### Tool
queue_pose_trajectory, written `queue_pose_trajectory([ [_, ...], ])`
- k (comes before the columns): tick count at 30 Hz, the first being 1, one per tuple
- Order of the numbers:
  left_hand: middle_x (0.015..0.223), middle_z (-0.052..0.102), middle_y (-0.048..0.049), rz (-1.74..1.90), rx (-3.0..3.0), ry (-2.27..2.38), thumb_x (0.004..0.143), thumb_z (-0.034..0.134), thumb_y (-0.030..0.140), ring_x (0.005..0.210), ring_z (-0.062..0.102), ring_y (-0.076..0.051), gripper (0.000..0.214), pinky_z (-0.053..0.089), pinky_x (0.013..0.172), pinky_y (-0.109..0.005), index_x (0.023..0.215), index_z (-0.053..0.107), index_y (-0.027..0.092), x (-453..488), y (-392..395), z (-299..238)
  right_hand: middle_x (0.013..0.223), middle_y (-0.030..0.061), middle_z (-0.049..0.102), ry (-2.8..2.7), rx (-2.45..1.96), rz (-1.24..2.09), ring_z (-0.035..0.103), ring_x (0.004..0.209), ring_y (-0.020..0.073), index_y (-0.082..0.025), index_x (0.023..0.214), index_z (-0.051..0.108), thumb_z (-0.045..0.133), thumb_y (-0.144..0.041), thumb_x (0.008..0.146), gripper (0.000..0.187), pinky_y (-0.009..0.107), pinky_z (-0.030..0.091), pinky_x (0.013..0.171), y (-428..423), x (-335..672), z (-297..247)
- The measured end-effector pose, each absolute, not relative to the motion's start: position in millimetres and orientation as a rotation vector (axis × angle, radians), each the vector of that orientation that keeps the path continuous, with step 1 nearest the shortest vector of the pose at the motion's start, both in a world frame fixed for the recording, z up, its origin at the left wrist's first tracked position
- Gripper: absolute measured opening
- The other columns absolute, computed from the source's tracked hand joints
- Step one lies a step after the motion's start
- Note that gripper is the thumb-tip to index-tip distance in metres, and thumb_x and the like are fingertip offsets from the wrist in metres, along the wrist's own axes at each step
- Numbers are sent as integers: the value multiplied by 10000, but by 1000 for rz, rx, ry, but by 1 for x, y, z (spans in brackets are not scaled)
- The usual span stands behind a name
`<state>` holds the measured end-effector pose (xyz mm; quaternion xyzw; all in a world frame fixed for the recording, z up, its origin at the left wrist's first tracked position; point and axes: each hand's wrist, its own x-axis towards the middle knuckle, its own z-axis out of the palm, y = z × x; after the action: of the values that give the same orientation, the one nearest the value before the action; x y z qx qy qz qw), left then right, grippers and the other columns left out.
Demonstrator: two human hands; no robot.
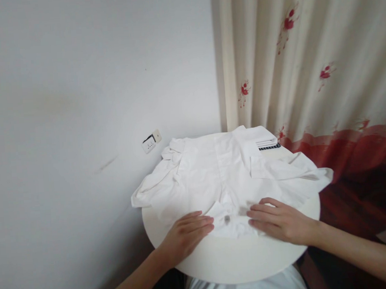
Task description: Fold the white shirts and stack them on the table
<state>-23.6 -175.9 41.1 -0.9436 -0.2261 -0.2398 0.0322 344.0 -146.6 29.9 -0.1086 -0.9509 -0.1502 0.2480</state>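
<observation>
A white shirt [201, 170] lies spread over a round white table [239, 259], its collar end toward me and its sleeves out to both sides. A small grey label [227, 219] shows at the collar. Flat on the cloth left of the label rests my left hand [190, 234], fingers stretched out. My right hand [279, 220] lies on the right side of the collar area, its fingers extended and slightly apart. Neither hand grips anything that I can see. The fingertips of both point inward, toward the label.
Behind the shirt, a folded white stack [261, 136] sits at the table's far right edge, with a black spiral-like strip [269, 147] under it. A wall with a socket [149, 144] borders the left. A cream and red curtain [306, 68] hangs at the right.
</observation>
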Motion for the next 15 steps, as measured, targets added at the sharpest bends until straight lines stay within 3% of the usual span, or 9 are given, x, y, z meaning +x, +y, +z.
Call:
queue_pose_trajectory([
  [2, 1228, 729, -50, -852, -2910, -773, 1029, 495, 164, 1139, 684, -154, 250, 492, 1091, -347, 1235, 629, 209, -25, -174, 41, 1277, 139, 682, -2536, -380, -317, 571, 1261, 242, -158, 1198, 667, 527, -178, 985, 255, 426, 467, 1035, -145, 346, 28],
  [5, 1200, 742, -34, -844, -2985, -804, 1018, 519, 170, 1097, 700, -144, 227, 525, 1037, -312, 1199, 647, 222, -26, -176, 39, 1436, 157, 569, -2556, -566, -171, 469, 1375, 287, -177, 1201, 673, 574, -188, 928, 290, 493, 418, 1099, -146, 345, 31],
  [8, 1281, 704, -40, -688, -3048, -817, 1016, 505, 168, 1186, 656, -162, 265, 506, 1064, -325, 1233, 643, 230, -25, -180, 34, 1585, 119, 398, -2712, -604, -8, 296, 1492, 277, -193, 1411, 559, 557, -117, 859, 557, 526, 286, 1200, -145, 340, 32],
  [10, 1420, 606, -67, -559, -3041, -888, 1010, 515, 198, 1339, 542, -200, 358, 445, 1138, -377, 1363, 573, 219, -24, -180, 32, 1604, 107, 362, -2796, -534, 125, 237, 1516, 245, -186, 1518, 440, 519, -77, 834, 698, 508, 215, 1236, -143, 337, 29],
  [12, 1503, 519, -87, -437, -3055, -953, 1009, 521, 233, 1414, 455, -215, 469, 380, 1190, -412, 1474, 469, 203, -21, -179, 29, 1588, 117, 384, -2819, -503, 253, 243, 1513, 234, -174, 1555, 379, 496, -67, 838, 735, 501, 179, 1249, -141, 334, 24],
  [15, 1479, 546, -74, -342, -3130, -1007, 1025, 480, 244, 1380, 499, -192, 467, 358, 1202, -405, 1490, 453, 211, -14, -180, 30, 1566, 134, 411, -2789, -569, 456, 315, 1485, 235, -166, 1562, 366, 487, -85, 867, 711, 481, 220, 1243, -144, 333, 22],
])
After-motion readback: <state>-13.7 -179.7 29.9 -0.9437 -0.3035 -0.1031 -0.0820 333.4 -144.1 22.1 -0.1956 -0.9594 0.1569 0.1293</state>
